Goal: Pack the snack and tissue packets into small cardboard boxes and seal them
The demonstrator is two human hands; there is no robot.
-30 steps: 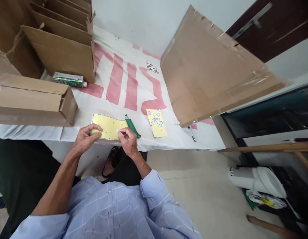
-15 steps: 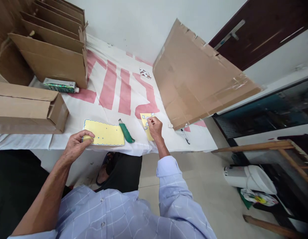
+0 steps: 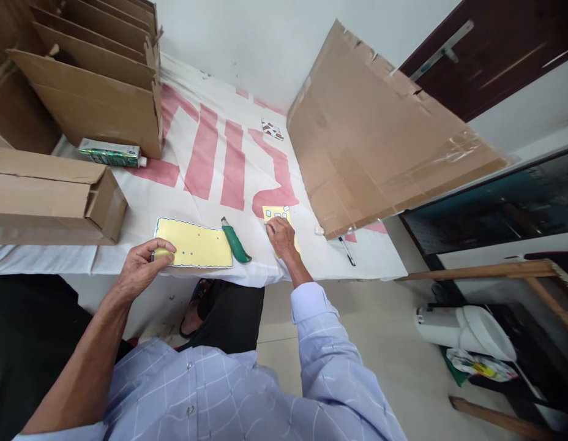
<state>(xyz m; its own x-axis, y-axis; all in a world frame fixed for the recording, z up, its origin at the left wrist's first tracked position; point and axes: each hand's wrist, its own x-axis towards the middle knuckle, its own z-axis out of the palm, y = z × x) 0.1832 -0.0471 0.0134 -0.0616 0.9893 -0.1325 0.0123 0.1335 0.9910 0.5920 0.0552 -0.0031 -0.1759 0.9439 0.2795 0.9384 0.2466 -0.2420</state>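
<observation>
My left hand (image 3: 146, 266) grips the left end of a yellow card (image 3: 201, 248), thumb on top. The card has a wavy blue-and-white border and a few small blue marks, and lies at the table's front edge. A green-handled utility knife (image 3: 237, 244) with its blade showing rests just to the right of it. Further right, my right hand (image 3: 283, 237) is closed over a smaller yellow sheet (image 3: 266, 212) that bears several small whitish squares outlined in dark blue. The fingertips are pinched together at the sheet's left side; what they hold is too small to make out.
A large cardboard sheet (image 3: 385, 141) leans at the right, with a black pen (image 3: 347, 251) by its lower edge. On the left stand a cardboard divider rack (image 3: 100, 98), a long carton (image 3: 45, 196) and a green tube box (image 3: 112, 153). A patterned card (image 3: 272, 129) lies further back.
My right hand has moved slightly left and down over the small yellow sheet, uncovering more of its squares. My left hand keeps its grip. The view has shifted a little.
</observation>
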